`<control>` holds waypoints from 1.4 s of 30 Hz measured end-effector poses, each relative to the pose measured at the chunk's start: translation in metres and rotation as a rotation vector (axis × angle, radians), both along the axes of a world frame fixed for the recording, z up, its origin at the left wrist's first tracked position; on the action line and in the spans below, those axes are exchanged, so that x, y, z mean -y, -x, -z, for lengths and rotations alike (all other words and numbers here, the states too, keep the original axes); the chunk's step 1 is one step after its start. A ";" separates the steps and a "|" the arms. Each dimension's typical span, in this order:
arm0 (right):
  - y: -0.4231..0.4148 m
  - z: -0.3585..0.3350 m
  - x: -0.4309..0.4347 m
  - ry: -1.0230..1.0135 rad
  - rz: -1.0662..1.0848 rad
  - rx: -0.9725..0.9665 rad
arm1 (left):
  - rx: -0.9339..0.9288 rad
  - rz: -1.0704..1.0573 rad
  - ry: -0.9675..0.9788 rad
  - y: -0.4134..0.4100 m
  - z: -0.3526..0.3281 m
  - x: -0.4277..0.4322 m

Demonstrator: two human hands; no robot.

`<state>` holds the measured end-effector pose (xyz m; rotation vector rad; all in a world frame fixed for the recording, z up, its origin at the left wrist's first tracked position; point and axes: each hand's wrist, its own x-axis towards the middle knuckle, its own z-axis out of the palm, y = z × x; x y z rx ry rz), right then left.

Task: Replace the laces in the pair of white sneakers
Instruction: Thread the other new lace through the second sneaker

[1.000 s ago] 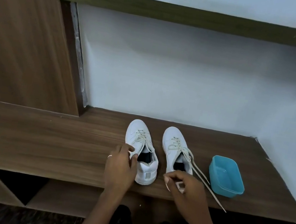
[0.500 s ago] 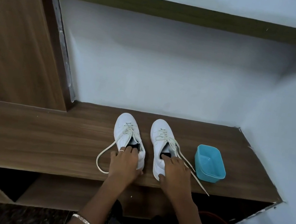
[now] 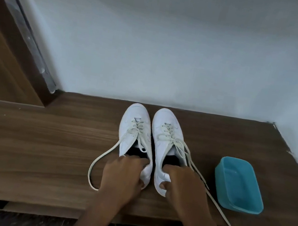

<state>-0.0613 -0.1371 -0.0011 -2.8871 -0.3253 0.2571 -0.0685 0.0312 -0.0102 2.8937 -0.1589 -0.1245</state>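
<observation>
Two white sneakers stand side by side on the wooden tabletop (image 3: 41,144), touching or nearly so, toes toward the pale wall (image 3: 174,48) and heels toward the person. The left hand (image 3: 121,175) has its grip closed on the heel of the left sneaker (image 3: 134,130), fingers curled over the collar into the dark opening. The right hand (image 3: 183,186) grips the heel of the right sneaker (image 3: 164,134) in the same way, with its thumb pressed to the inner side of the heel. Both shoes are laced but untied. The left lace (image 3: 89,172) swings out in a wide loop across the tabletop to the left of the hand. The right lace (image 3: 221,212) trails to the right, passing just beside a blue plastic container (image 3: 239,187), and its tip reaches over the front edge of the tabletop. The container sits near the right sneaker, apart from it.
</observation>
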 end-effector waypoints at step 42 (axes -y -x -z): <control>0.276 -0.310 0.174 -0.172 0.892 -0.453 | -0.535 1.182 -0.241 0.126 -0.311 0.242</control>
